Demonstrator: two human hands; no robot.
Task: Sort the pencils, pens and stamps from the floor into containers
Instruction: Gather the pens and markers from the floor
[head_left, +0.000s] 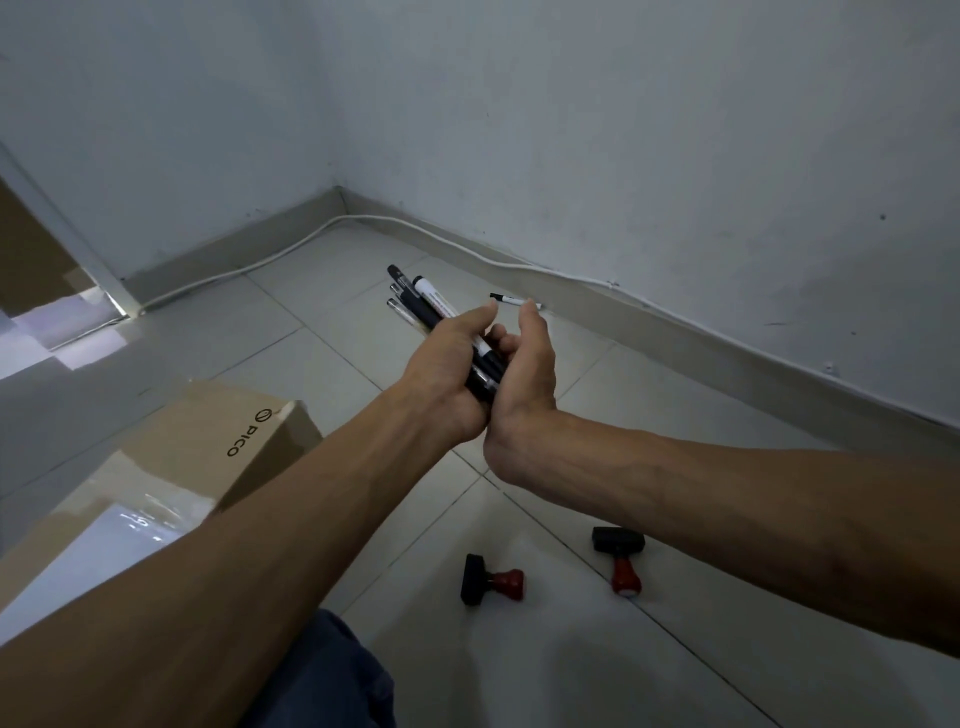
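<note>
Both arms are out over the tiled floor (649, 395); the left hand (441, 369) is wrapped round a bundle of pens (426, 306), fingers clamped on the lower half of the barrels; the bundle's long axis runs from the palm up and to the left, capped tips fanning out towards the corner of the room. The right hand (524, 384) cups the bundle's near end from the right, heel against the left hand, fingers curled but not gripping anything that shows. Just past its fingertips a single marker (511, 300) lies near the skirting, pointing left to right; it may be on the floor, though the hand hides part of it. Down low, two stamps on the tiles: one (491, 579) on its side, red handle pointing right; the other (619, 564) with its red handle towards the camera. A cardboard box (249, 441) sits at left.
</note>
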